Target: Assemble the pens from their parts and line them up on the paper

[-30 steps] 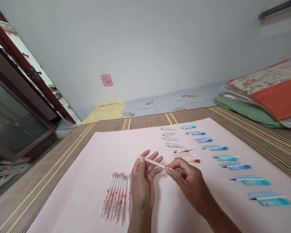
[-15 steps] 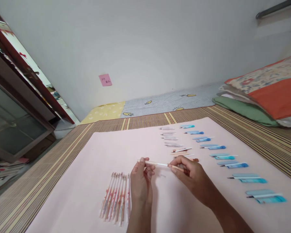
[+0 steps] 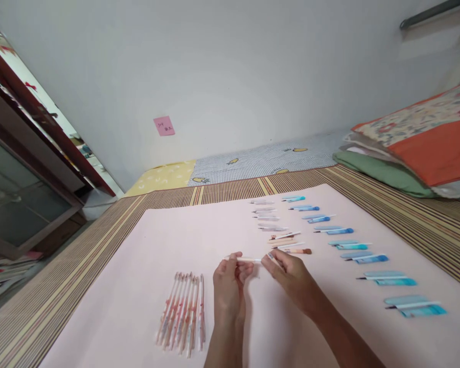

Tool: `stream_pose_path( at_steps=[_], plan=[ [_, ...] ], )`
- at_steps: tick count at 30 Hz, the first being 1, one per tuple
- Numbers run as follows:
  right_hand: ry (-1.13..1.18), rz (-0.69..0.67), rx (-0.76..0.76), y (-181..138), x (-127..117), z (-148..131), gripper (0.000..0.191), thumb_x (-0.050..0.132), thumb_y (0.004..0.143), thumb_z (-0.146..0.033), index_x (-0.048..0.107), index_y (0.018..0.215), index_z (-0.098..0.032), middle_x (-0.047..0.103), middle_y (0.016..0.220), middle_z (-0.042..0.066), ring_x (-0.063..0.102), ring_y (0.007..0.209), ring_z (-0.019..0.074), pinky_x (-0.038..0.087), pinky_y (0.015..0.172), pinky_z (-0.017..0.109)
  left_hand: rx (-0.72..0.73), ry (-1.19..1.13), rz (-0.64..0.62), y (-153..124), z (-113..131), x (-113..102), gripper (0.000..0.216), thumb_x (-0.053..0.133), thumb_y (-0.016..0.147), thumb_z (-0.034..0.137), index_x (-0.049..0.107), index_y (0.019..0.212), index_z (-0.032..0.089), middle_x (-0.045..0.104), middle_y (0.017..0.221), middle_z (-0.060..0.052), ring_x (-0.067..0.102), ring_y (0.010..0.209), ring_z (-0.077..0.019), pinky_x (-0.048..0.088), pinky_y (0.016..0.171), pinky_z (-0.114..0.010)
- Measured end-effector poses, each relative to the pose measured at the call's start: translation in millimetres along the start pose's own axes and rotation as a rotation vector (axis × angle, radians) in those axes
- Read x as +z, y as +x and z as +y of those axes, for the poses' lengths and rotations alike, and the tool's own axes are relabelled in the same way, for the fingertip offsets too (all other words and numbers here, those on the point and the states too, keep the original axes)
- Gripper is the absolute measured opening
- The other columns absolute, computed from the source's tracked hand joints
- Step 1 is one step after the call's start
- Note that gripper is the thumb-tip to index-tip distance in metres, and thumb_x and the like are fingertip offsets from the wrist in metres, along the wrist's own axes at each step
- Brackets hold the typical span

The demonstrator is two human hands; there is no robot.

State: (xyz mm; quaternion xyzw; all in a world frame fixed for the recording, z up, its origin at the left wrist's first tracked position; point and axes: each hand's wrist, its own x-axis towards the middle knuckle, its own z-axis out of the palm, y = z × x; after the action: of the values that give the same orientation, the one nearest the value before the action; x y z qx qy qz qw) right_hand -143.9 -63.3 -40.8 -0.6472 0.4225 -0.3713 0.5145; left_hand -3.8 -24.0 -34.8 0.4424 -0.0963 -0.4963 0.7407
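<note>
Both my hands hold one thin pale pen (image 3: 249, 259) level above a pink sheet (image 3: 138, 286). My left hand (image 3: 230, 286) pinches its left end with curled fingers. My right hand (image 3: 291, 276) grips the right end, fingers closed around it. To the left of my left hand lies a row of several pink-patterned pens (image 3: 184, 313), side by side. Just beyond my right hand a short column of taken-apart pale pen parts (image 3: 287, 237) lies on the sheet.
A diagonal row of blue pen parts (image 3: 352, 245) runs along the sheet's right side. The sheet lies on a striped mat (image 3: 425, 220). Folded bedding (image 3: 417, 148) is stacked at the right, a glass-fronted cabinet (image 3: 23, 194) stands at the left, and a pink note (image 3: 164, 125) is stuck on the wall.
My left fingers, spread a second ago, have curled around the pen's end. Both hands have brought the pen lower and level, and my right hand has shifted slightly toward my left.
</note>
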Motion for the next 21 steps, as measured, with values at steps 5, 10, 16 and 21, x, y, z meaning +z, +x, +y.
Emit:
stream_pose_path(
  at_steps=[5,10,16,21],
  plan=[
    [-0.075,0.052,-0.036,2,3,12,0.034,0.052,0.089,-0.041,0.049,0.062,-0.021,0.049,0.059,-0.003,0.045,0.06,0.0142,0.034,0.06,0.026,-0.022,0.03,-0.003,-1,-7,2,0.025,0.081,0.071,0.029,0.068,0.077,0.008,0.065,0.057,-0.005,0.065,0.052,-0.0137,0.056,0.054,-0.022],
    [-0.08,0.016,-0.055,4,1,18,0.027,0.054,0.087,-0.039,0.053,0.068,-0.021,0.051,0.06,-0.003,0.045,0.059,0.0144,0.034,0.057,0.025,0.004,0.026,0.059,0,-11,-1,0.035,0.084,0.068,0.038,0.068,0.076,0.008,0.064,0.058,-0.003,0.066,0.054,-0.0143,0.055,0.053,-0.021],
    [-0.015,0.014,-0.067,2,-3,11,0.023,0.057,0.086,-0.038,0.054,0.072,-0.02,0.052,0.063,-0.004,0.043,0.059,0.0133,0.033,0.058,0.025,0.052,0.01,0.096,-3,-6,3,0.041,0.088,0.059,0.042,0.064,0.069,0.01,0.063,0.056,-0.002,0.066,0.053,-0.0137,0.053,0.049,-0.018],
    [0.05,-0.032,0.004,4,-10,14,0.04,0.053,0.089,-0.051,0.052,0.065,-0.02,0.051,0.057,-0.004,0.033,0.046,0.0092,0.03,0.051,0.026,0.138,0.057,0.1,-7,-1,7,0.04,0.088,0.058,0.042,0.064,0.07,0.012,0.064,0.057,-0.001,0.067,0.054,-0.0145,0.053,0.05,-0.019]
  ],
)
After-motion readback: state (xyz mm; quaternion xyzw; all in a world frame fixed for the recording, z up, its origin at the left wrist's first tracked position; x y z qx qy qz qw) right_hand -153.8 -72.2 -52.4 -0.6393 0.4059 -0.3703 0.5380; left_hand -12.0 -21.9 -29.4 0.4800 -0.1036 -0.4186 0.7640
